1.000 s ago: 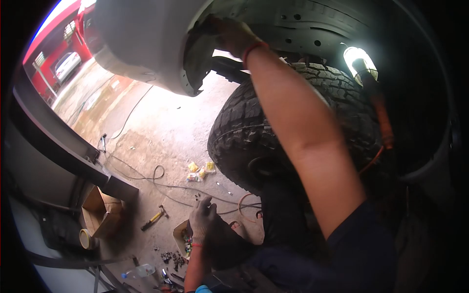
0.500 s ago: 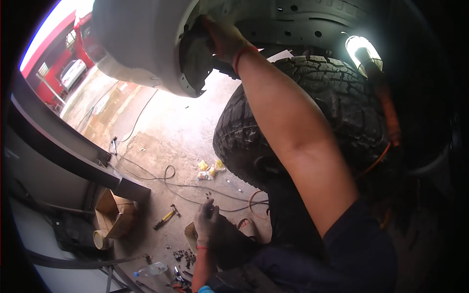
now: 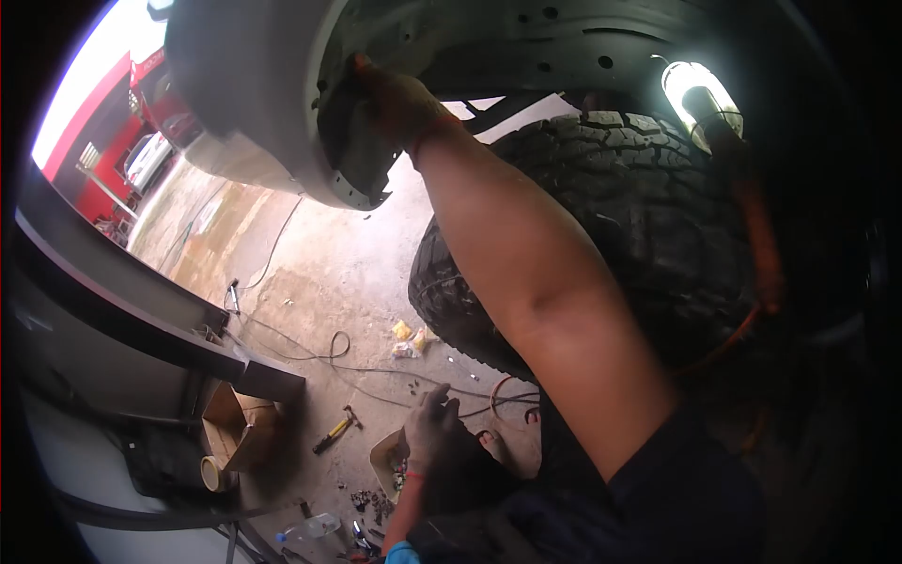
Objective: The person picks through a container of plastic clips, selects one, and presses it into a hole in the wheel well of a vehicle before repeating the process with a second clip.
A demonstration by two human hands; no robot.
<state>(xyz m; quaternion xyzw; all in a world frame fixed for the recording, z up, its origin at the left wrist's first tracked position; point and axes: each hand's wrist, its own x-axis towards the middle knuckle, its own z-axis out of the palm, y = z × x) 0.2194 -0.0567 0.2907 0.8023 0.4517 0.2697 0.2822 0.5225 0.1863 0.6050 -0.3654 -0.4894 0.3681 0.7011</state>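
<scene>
My right hand [image 3: 399, 101], in a dark-fingered work glove, reaches up inside the rear edge of a pale car body panel [image 3: 249, 94] at the wheel opening. One fingertip shows by the panel's inner edge; the other fingers are lost in shadow, so their grip cannot be made out. Below the raised arm is a chunky off-road tire [image 3: 601, 179]. Low in the view, my gloved left hand [image 3: 429, 428] has its fingers loosely bent and apart, with nothing visible in them. Just beside it stands a small open box [image 3: 383, 462] with small parts inside.
A lit work lamp [image 3: 703, 99] hangs above the tire at right. On the floor lie a hammer [image 3: 335, 430], yellow packets [image 3: 409, 340], a cable [image 3: 310, 355], a plastic bottle [image 3: 310, 528] and scattered small dark parts [image 3: 371, 506]. A cardboard box [image 3: 240, 428] stands at left.
The view has shifted slightly, so the floor items sit further right. My right hand has moved a little left and down along the panel's inner edge. The left hand stays low beside the small box.
</scene>
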